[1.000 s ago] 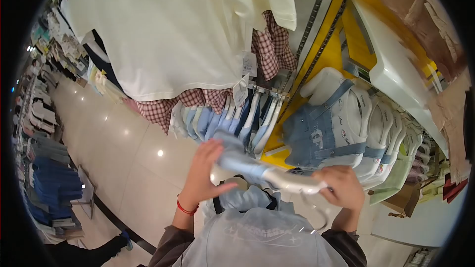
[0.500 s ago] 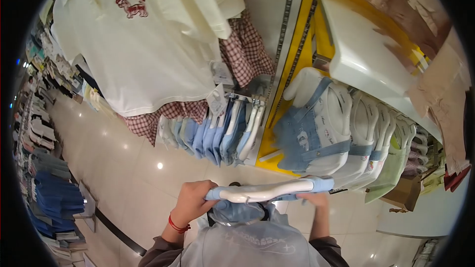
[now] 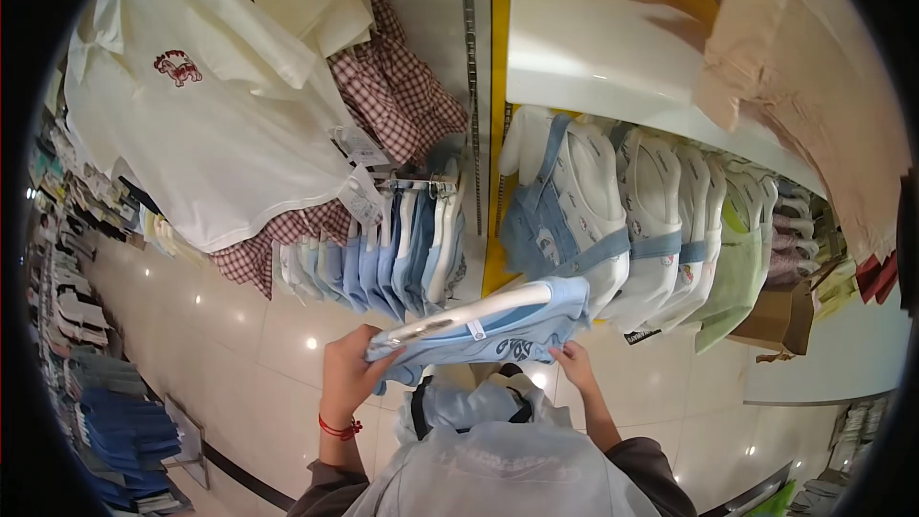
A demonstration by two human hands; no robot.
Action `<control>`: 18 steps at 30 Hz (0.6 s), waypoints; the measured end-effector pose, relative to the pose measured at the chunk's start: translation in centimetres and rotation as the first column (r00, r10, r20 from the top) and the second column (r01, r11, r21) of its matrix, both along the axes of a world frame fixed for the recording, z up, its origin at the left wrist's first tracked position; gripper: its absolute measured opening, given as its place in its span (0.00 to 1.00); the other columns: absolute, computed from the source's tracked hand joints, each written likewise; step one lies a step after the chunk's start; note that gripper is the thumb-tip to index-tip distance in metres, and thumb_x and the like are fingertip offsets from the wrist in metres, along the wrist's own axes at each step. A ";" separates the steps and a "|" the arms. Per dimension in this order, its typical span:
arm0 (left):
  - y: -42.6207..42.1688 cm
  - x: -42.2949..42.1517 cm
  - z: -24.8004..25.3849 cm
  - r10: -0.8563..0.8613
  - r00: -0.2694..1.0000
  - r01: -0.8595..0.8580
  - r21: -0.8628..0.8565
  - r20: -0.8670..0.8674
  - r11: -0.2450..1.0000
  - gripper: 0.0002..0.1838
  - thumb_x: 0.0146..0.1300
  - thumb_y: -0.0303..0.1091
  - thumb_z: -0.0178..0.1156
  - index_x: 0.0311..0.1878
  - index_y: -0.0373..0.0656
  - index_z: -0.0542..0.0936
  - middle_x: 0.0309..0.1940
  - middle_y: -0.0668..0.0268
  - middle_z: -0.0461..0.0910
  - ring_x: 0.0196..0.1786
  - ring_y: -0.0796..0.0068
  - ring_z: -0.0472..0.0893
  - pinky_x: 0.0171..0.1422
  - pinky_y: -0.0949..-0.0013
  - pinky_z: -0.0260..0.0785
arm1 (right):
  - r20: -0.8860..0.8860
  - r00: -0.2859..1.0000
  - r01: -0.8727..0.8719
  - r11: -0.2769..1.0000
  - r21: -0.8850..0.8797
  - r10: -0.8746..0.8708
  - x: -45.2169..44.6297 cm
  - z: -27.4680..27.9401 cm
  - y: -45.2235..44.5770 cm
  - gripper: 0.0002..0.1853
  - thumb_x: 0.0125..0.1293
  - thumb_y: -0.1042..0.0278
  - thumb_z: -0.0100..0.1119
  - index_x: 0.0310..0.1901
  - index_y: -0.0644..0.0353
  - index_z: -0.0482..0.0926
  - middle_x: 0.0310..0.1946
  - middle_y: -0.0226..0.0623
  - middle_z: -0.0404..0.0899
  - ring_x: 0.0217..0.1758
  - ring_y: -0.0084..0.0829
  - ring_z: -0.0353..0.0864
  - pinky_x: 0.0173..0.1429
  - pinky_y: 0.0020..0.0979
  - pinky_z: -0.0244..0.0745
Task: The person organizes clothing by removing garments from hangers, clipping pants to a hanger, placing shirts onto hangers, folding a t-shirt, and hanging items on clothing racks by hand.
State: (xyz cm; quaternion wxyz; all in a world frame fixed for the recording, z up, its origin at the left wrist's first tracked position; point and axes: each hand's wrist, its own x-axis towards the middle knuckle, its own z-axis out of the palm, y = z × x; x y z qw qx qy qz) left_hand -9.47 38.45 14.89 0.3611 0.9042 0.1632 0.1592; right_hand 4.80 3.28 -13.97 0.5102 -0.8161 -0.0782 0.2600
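Observation:
A light blue T-shirt (image 3: 517, 327) with a dark print hangs on a white hanger (image 3: 459, 316) in front of my body. My left hand (image 3: 352, 364), a red string bracelet on its wrist, is closed around the shirt and hanger at the left shoulder end. At the right side, my right hand (image 3: 574, 366) pinches the shirt's edge between thumb and fingers. The shirt is tilted, its right end farther up in view, and a small white label shows inside the neck. Just beyond it hangs a row of blue shirts (image 3: 369, 268).
Cream shirts (image 3: 220, 124) with checked bottoms hang at upper left. To the right are white tops with denim straps (image 3: 593, 201) under a white shelf (image 3: 603, 48). A cardboard box (image 3: 777, 318) stands farther right. Folded blue clothes (image 3: 124, 436) lie at lower left.
The shirt has turned so its printed front and neck label show. My right hand has come out from behind it to its side edge. The view has shifted right.

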 end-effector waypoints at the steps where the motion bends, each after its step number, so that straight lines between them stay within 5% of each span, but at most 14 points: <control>1: -0.5 -0.1 0.2 -0.046 0.999 0.046 0.029 0.003 0.999 0.12 0.46 0.33 0.69 0.30 0.39 0.77 0.20 0.59 0.76 0.23 0.60 0.77 0.28 0.68 0.68 | 0.019 1.000 -0.024 0.998 -0.061 0.025 0.3 0.7 -0.9 0.10 0.58 0.65 0.63 0.30 0.61 0.74 0.24 0.25 0.74 0.31 0.17 0.73 0.35 0.21 0.66; 4: -2.2 -0.8 0.1 -0.152 0.988 0.150 0.067 0.023 0.986 0.12 0.44 0.34 0.70 0.29 0.41 0.77 0.19 0.61 0.76 0.22 0.61 0.77 0.26 0.68 0.66 | 0.018 0.995 0.089 0.956 0.280 -0.098 1.4 3.4 -3.5 0.14 0.57 0.67 0.62 0.42 0.62 0.73 0.35 0.31 0.76 0.39 0.21 0.74 0.44 0.24 0.70; 6: -2.9 -1.4 -1.0 -0.266 0.963 0.260 0.103 0.049 0.960 0.12 0.43 0.35 0.70 0.28 0.43 0.77 0.19 0.63 0.75 0.22 0.62 0.76 0.25 0.67 0.65 | 0.050 0.992 0.084 0.888 0.452 -0.119 2.5 7.6 -5.5 0.25 0.56 0.65 0.64 0.53 0.61 0.67 0.49 0.37 0.73 0.52 0.28 0.73 0.56 0.30 0.67; 9: -4.8 -1.5 -1.6 -0.403 0.914 0.389 0.181 0.050 0.904 0.12 0.40 0.37 0.69 0.26 0.46 0.76 0.19 0.66 0.74 0.22 0.64 0.75 0.24 0.66 0.64 | 0.041 0.999 -0.051 0.742 0.669 0.031 2.6 18.4 -4.9 0.35 0.54 0.60 0.67 0.60 0.62 0.61 0.57 0.42 0.67 0.63 0.34 0.64 0.66 0.36 0.57; 12: -7.2 0.2 -1.3 -0.549 0.833 0.519 0.246 0.066 0.818 0.12 0.38 0.36 0.67 0.26 0.48 0.74 0.19 0.69 0.74 0.22 0.66 0.75 0.26 0.67 0.65 | 0.112 0.870 -0.408 0.573 0.710 0.481 0.9 23.1 -2.9 0.40 0.52 0.54 0.68 0.61 0.64 0.59 0.61 0.45 0.63 0.69 0.38 0.57 0.70 0.38 0.49; 14: -8.0 2.2 -1.2 -0.576 0.815 0.536 0.291 0.067 0.792 0.12 0.38 0.35 0.68 0.25 0.47 0.75 0.19 0.69 0.75 0.25 0.67 0.76 0.30 0.67 0.65 | 0.043 0.686 -0.543 0.472 0.694 0.726 -1.4 25.0 -0.3 0.39 0.53 0.53 0.68 0.61 0.64 0.60 0.60 0.43 0.63 0.66 0.36 0.60 0.67 0.35 0.53; 16: -7.8 4.2 -1.9 -0.602 0.797 0.564 0.293 0.054 0.772 0.13 0.38 0.34 0.68 0.28 0.46 0.75 0.23 0.68 0.76 0.31 0.66 0.77 0.37 0.66 0.66 | 0.011 0.557 -0.766 0.508 0.395 0.831 -3.1 24.7 0.9 0.35 0.57 0.55 0.64 0.60 0.64 0.61 0.55 0.40 0.67 0.59 0.33 0.66 0.62 0.30 0.59; 18: -6.7 6.1 -4.9 -0.625 0.780 0.604 0.245 0.010 0.758 0.16 0.39 0.33 0.68 0.34 0.45 0.76 0.31 0.65 0.77 0.41 0.63 0.76 0.48 0.64 0.66 | -0.069 0.657 -0.678 0.628 0.383 0.751 -5.0 22.3 2.2 0.32 0.58 0.59 0.63 0.59 0.65 0.63 0.52 0.38 0.69 0.54 0.28 0.67 0.58 0.28 0.61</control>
